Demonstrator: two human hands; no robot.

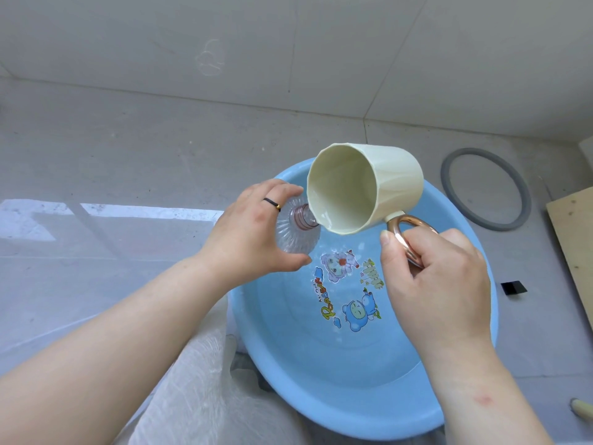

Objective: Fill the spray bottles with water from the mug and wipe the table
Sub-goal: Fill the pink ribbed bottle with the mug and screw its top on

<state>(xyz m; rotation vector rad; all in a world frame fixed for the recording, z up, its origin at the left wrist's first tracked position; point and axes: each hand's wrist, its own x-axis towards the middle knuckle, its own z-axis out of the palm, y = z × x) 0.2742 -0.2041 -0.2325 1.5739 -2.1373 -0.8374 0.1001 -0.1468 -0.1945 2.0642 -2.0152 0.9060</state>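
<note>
Two hands engaged over blue basin [465,396], spills thus caught. Clear spray bottle [296,232] gripped by left hand [253,232], neck angled toward mug lip. Cream mug [362,187] tipped by right hand [439,274], handle pinched; little water left inside.

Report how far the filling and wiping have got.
Done: the clear bottle is uncapped. In hand: the left hand holds it over the blue basin while the right hand tips the mug at its neck. Left: further bottles and wiping; no cloth in view.
</note>
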